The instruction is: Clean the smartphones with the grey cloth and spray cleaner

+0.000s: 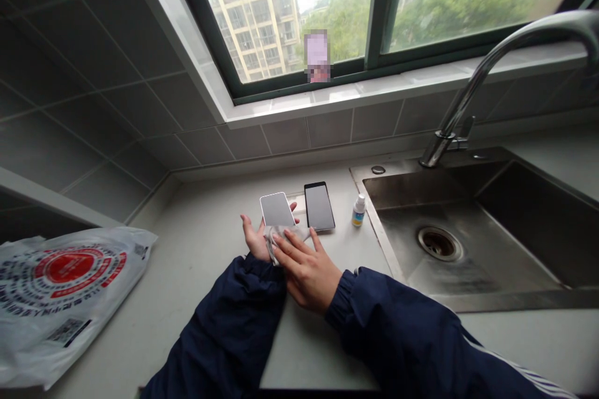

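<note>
A white-edged smartphone (pixel 277 209) with a grey screen rests on the upturned palm of my left hand (pixel 255 240), whose thumb is at its left and fingertips show at its right edge. My right hand (pixel 306 269) lies over the lower end of the phone, pressing a light grey cloth (pixel 271 245) against it with its fingers. Cloth and hand hide that end of the phone. Just to the right, a black-framed smartphone (pixel 320 207) lies on the counter. Farther right stands a small white bottle (pixel 358 212) with a blue and yellow label.
A stainless steel sink (pixel 390 249) with a chrome faucet (pixel 461 96) takes up the right side. On the left, a white plastic bag (pixel 112 299) with red print lies on the pale counter (pixel 187 224). Behind are a tiled wall and a window sill (pixel 281 104).
</note>
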`<action>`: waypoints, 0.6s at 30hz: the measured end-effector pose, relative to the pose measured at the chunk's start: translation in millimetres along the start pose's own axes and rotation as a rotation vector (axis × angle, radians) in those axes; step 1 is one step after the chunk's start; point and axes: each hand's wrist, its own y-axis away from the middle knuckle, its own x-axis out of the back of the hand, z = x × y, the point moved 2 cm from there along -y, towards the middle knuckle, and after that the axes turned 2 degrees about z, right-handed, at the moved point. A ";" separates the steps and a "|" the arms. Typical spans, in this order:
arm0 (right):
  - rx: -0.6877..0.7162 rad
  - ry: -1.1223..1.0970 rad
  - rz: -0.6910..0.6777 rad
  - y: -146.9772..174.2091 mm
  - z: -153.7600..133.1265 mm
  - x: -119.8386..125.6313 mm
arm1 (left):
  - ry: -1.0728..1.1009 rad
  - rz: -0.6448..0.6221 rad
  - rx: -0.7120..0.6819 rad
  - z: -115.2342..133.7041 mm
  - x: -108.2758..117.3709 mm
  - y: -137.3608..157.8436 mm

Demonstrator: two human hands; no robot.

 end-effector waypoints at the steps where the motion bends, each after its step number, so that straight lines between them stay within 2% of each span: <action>1: -0.004 -0.001 -0.005 0.1 -0.3 0.3 | 0.013 -0.017 0.005 -0.9 1.1 -0.3; 5: -0.022 -0.009 -0.021 -0.7 -1.3 3.7 | 0.059 -0.094 0.031 -4.1 2.3 -0.1; 11: -0.069 0.007 -0.013 -3.4 1.9 7.6 | 0.018 -0.193 0.206 -15.2 -10.6 9.2; 13: -0.082 0.021 0.005 -4.0 4.8 7.3 | 0.050 -0.180 0.134 -18.4 -17.5 13.6; 15: -0.090 0.039 0.034 -4.5 7.7 7.4 | 0.072 -0.169 0.140 -24.1 -23.1 17.8; 18: -0.090 0.075 0.086 -5.2 10.9 9.6 | 0.082 -0.068 0.155 -33.2 -22.2 20.6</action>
